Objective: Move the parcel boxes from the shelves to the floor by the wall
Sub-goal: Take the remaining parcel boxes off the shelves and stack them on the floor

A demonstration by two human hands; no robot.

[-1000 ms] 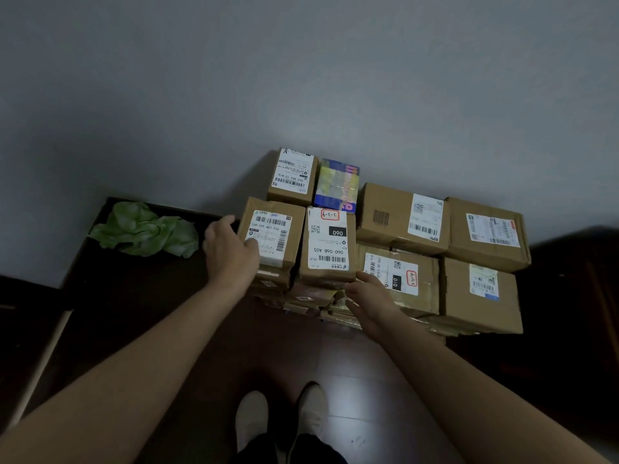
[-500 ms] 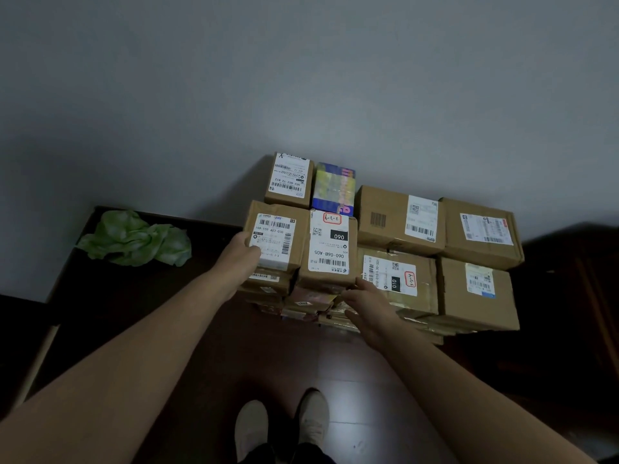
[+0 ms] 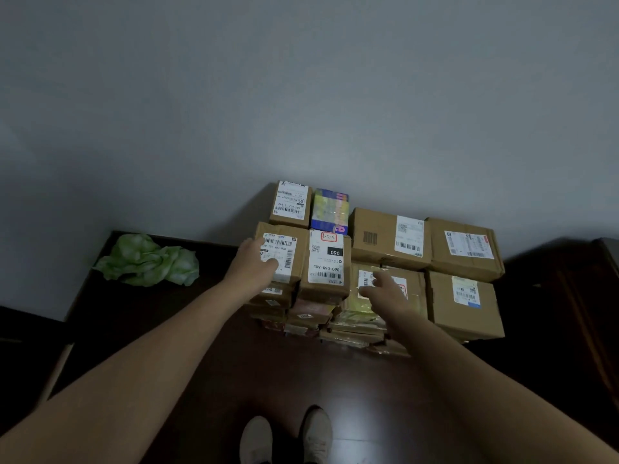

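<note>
I see the parcel boxes point(image 3: 382, 242) piled on the dark floor point(image 3: 335, 380), right against the wall point(image 3: 301, 95), at 12 o'clock from the shoes point(image 3: 316, 433). The left hand point(image 3: 258, 262) lies flat on a labelled box point(image 3: 294, 252) at the pile's 9 o'clock side. The right hand point(image 3: 385, 289) is spread wide and holds nothing, over a taped box point(image 3: 417, 296). I cannot tell if it touches. A green crumpled thing point(image 3: 147, 259) lies at 10 o'clock.
</note>
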